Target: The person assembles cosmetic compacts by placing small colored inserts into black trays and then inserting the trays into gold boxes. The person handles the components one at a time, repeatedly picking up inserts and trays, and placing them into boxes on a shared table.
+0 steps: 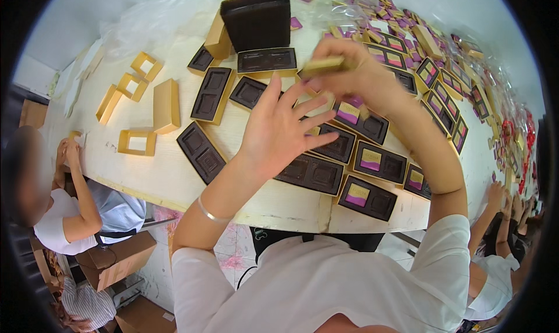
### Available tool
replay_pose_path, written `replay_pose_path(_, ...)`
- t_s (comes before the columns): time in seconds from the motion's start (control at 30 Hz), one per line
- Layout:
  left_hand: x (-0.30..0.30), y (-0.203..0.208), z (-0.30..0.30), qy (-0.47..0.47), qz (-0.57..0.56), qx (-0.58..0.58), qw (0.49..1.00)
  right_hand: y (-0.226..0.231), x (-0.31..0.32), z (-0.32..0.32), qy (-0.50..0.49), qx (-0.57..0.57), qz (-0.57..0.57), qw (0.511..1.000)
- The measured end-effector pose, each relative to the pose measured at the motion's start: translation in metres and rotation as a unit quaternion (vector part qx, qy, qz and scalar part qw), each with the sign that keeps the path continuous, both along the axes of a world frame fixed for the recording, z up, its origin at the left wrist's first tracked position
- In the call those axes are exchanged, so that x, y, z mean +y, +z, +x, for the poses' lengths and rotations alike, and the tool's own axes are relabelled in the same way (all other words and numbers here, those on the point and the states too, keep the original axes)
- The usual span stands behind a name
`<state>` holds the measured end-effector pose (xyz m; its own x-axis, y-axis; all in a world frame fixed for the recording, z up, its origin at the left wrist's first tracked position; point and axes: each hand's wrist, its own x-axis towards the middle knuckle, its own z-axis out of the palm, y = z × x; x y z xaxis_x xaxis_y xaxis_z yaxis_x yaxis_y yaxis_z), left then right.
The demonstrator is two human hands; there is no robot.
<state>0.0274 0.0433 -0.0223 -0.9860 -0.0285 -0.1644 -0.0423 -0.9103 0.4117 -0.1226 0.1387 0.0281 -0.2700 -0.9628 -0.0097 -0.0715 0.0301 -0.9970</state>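
Note:
My left hand [269, 126] is over the middle of the table, palm showing and fingers spread, with nothing in it. Beyond and to its right, my right hand [364, 76] is closed around a small flat gold piece [324, 66], blurred by motion; some purple shows by the fingers. Beneath both hands lie gold boxes with dark two-compartment trays. A box [379, 162] and a nearer box [368, 198] each have a gold-and-purple wrapped square in the left compartment. Trays [310, 173], [201, 149] left of these have bare compartments.
Gold sleeves [166, 106] stand at the left. A stack of dark trays [256, 21] rises at the back. Filled boxes [441, 103] and a heap of wrapped squares [402, 18] cover the right. People work at both sides; cartons [119, 257] sit on the lower left.

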Motion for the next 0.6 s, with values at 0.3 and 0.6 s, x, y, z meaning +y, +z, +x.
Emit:
replay_pose_path(0.3,-0.025,-0.021,0.016,-0.047,0.102,0.010,0.994,-0.032,-0.008,0.054,0.001,0.211,-0.111,0.971)
replay_pose_path(0.6,-0.047,0.002,0.027,-0.010,-0.295,-0.012,0.955,-0.040,-0.008,0.054,0.020,0.392,-0.252,0.884)
